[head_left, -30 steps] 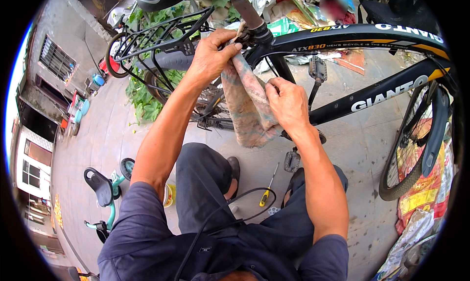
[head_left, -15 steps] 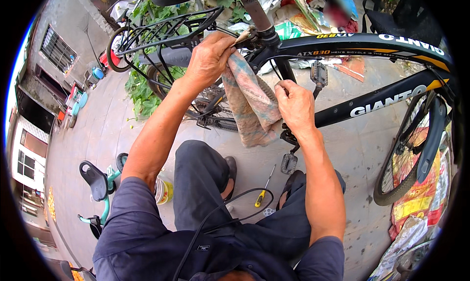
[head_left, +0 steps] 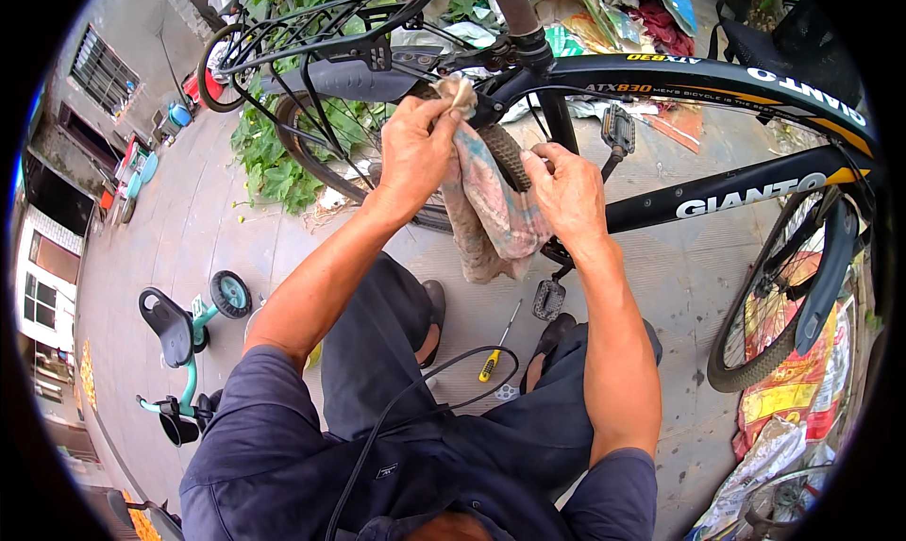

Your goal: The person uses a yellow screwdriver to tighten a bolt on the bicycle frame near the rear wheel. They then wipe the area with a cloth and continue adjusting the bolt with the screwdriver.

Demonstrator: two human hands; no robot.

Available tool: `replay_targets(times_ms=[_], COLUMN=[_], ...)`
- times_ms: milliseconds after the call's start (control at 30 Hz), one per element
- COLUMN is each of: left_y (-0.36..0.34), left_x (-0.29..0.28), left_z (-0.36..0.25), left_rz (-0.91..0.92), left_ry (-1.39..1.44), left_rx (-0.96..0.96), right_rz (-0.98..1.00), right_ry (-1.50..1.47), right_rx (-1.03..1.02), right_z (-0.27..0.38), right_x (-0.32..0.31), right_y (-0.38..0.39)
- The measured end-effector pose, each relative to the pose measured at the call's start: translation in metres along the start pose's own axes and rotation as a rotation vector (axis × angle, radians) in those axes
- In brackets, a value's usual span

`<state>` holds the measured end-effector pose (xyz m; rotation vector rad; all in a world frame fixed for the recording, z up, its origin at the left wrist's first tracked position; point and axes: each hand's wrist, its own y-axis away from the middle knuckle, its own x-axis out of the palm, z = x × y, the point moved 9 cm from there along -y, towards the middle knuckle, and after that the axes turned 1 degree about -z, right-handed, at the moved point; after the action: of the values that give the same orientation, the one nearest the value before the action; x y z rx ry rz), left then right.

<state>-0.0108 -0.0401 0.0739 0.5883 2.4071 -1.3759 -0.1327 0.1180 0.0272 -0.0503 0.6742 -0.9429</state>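
A worn, faded pink-and-green cloth (head_left: 493, 206) hangs between my two hands, its lower end loose over the ground. My left hand (head_left: 415, 154) is closed on its upper part, with a bunched end sticking out above the fingers. This hand is beside the rear wheel, just below the seat tube. My right hand (head_left: 571, 197) is closed at the cloth's right edge; its curled fingers partly hide the grip. Behind the cloth shows the knobby rear tyre (head_left: 508, 154) of a black bicycle (head_left: 651, 211). A crank and pedal (head_left: 549, 299) are below my right hand.
On the paving between my feet lies a yellow-handled screwdriver (head_left: 491, 364). A dark cord (head_left: 377, 428) loops over my lap. A child's teal tricycle (head_left: 189, 352) is at left. Leafy plants (head_left: 278, 168) grow behind the rear wheel. Plastic sacks (head_left: 788, 381) lie at right.
My left hand has come down and slightly right from the frame by the seat tube, taking the cloth's top with it. More tyre shows between the hands. My right hand has barely moved.
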Motion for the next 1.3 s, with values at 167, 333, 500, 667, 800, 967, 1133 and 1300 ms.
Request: replay_targets(times_ms=[167, 333, 500, 667, 800, 967, 1133, 1300], left_y=[-0.014, -0.005, 0.025, 0.060, 0.051, 0.080, 0.089, 0.090], left_x=[0.012, 0.032, 0.020, 0.030, 0.034, 0.044, 0.039, 0.027], left_z=[-0.045, -0.053, -0.030, 0.033, 0.022, 0.046, 0.067, 0.072], left_rz=[-0.078, 0.099, 0.067, 0.061, 0.039, 0.036, 0.011, -0.018], left_ry=[0.080, -0.172, -0.041, 0.375, 0.745, 0.707, 0.621, 0.789], left_rx=[0.170, 0.264, 0.196, -0.452, -0.598, -0.739, -0.709, -0.857], right_rz=[0.111, 0.145, 0.176, 0.157, 0.238, 0.462, 0.325, 0.314], right_ry=[-0.013, 0.018, 0.035, -0.138, -0.162, -0.242, -0.436, -0.580], right_rx=[-0.028, -0.030, -0.040, -0.055, -0.016, 0.240, 0.338, 0.312], right_z=[0.004, 0.006, 0.007, 0.010, 0.015, -0.003, -0.012, 0.007], right_x=[0.015, 0.022, 0.029, 0.043, 0.057, 0.076, 0.085, 0.086], right_y=[0.003, 0.005, 0.006, 0.009, 0.016, 0.023, 0.027, 0.030])
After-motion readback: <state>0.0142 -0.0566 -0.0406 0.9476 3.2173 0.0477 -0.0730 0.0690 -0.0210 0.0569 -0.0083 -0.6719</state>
